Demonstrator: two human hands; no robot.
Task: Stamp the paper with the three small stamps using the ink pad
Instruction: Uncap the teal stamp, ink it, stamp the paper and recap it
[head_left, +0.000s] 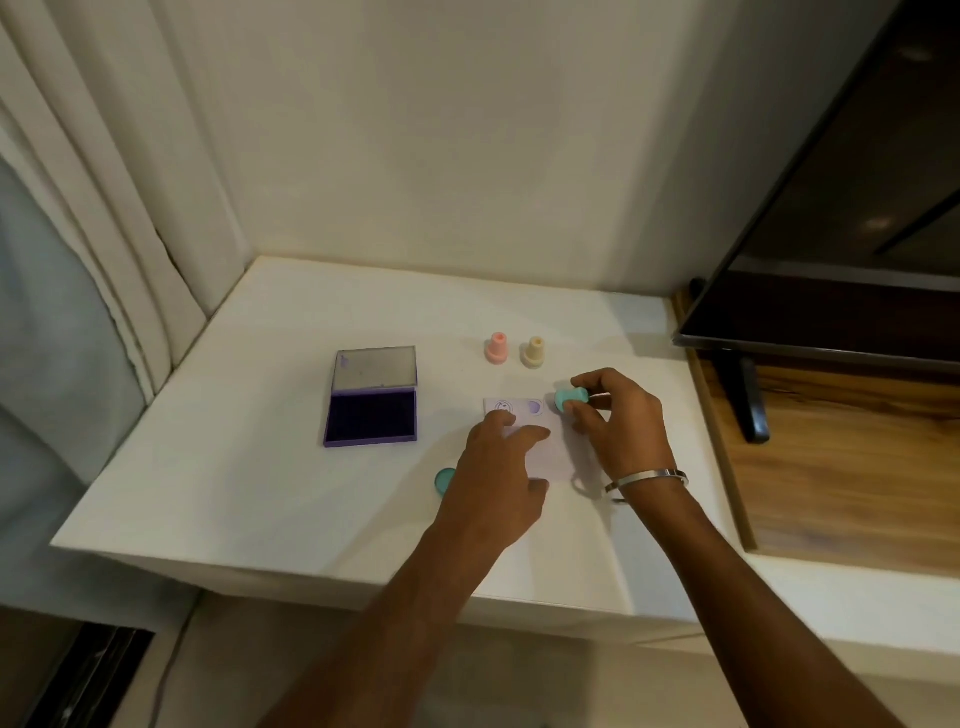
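Left hand (501, 467) flat on paper (550, 452), right hand (618, 421) seemingly pinching teal stamp (569, 399).

One head-worn wide view looks forward and down, from close above, at the white table (270, 467) against the wall (441, 156).

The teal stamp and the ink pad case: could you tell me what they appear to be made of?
The teal stamp, held in the right hand, looks like matte moulded plastic: uniform colour, rounded edges. The ink pad case seems purple plastic, its open lid lining reflective, possibly metal.
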